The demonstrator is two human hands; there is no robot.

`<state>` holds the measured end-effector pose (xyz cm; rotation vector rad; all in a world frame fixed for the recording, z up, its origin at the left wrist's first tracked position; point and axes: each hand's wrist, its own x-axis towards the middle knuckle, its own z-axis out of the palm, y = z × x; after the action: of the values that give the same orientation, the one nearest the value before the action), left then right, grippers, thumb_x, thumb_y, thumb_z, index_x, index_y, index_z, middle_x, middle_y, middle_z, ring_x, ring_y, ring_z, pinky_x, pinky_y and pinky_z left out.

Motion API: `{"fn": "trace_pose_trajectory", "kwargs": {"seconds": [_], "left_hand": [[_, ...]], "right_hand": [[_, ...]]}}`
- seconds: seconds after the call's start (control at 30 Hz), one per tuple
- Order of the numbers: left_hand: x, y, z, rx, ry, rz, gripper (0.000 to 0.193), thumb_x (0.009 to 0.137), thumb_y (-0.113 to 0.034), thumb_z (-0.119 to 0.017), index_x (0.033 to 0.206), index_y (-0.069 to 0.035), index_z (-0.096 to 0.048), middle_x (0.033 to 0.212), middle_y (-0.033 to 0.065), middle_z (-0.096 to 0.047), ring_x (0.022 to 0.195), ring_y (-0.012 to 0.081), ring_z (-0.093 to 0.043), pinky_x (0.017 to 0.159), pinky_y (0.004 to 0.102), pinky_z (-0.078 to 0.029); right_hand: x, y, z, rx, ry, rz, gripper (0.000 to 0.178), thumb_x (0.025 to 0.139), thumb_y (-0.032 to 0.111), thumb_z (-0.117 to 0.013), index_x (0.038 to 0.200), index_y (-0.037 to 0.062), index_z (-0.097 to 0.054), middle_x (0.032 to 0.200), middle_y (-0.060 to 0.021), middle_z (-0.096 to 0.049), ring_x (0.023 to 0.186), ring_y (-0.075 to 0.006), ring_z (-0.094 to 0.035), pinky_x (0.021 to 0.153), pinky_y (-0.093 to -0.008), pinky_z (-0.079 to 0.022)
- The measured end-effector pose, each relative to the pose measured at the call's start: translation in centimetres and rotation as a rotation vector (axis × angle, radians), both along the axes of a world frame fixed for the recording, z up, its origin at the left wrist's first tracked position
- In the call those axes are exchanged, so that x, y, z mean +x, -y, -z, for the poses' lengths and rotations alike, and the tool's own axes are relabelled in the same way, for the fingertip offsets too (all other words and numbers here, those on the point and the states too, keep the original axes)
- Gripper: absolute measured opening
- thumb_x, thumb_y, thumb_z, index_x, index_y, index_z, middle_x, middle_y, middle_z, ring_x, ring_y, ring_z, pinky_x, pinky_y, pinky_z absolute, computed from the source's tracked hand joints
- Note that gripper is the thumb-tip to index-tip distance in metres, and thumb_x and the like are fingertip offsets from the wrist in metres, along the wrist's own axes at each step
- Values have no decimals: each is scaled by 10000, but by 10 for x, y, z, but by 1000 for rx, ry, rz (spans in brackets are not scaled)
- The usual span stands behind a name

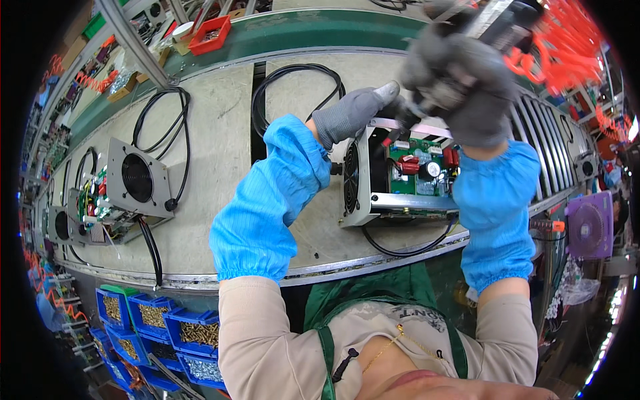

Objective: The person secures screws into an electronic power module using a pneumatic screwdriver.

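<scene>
Your right grip, a grey-gloved hand (467,93), is clenched on a dark handheld power driver (408,117); it's motion-blurred. Your left grip, a matching grey-gloved hand (352,115), is by the driver's front end, thumb out toward it; can't tell if it's grasping anything.

The open grey metal-framed unit with a green circuit board (415,202) is on the tabletop (223,130), on your body side of both grips. Long axis runs left-right, black round fan (351,177) at its left end. Left hand is nearer that end.

Key relation, I'd judge: driver axis slants down-left, red tip over the gap between fan and board. Contact unclear.
</scene>
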<state>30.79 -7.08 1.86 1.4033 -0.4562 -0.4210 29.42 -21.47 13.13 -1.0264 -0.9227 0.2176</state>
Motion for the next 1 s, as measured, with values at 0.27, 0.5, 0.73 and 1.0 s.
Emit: {"fn": "trace_pose_trajectory", "kwargs": {"seconds": [0.27, 0.5, 0.73, 1.0], "left_hand": [[7, 2, 1, -42, -24, 107, 657, 971, -527, -297, 1077, 31, -626, 1011, 110, -657, 969, 174, -611, 900, 286, -455], [-2, -6, 2, -77, -67, 83, 675, 978, -523, -246, 1050, 9, -656, 941, 106, -669, 800, 143, -601, 771, 277, -479], [5, -5, 19, -126, -8, -22, 704, 955, -583, -288, 1103, 18, -624, 1015, 116, -653, 873, 157, -605, 828, 280, -467], [5, -2, 18, -147, -33, -33, 723, 946, -602, -281, 1120, 18, -612, 1024, 116, -644, 905, 155, -602, 859, 278, -460]], "right_hand": [[-8, 27, -24, 51, 40, -18, 177, 877, 307, -510, 886, 131, -528, 707, 41, -366, 637, -96, -391, 697, -315, -364], [-18, 24, -14, 5, 155, -23, 422, 886, 296, -496, 1261, 106, -461, 676, 67, -350, 538, -63, -347, 617, -280, -358], [-28, 9, 0, -62, 57, -98, 449, 897, 308, -456, 1253, 36, -430, 689, 25, -398, 581, -105, -428, 649, -323, -416], [-21, 14, 4, -148, -83, -12, 429, 901, 280, -458, 1231, 7, -434, 734, -14, -418, 653, -153, -458, 690, -368, -443]]}}
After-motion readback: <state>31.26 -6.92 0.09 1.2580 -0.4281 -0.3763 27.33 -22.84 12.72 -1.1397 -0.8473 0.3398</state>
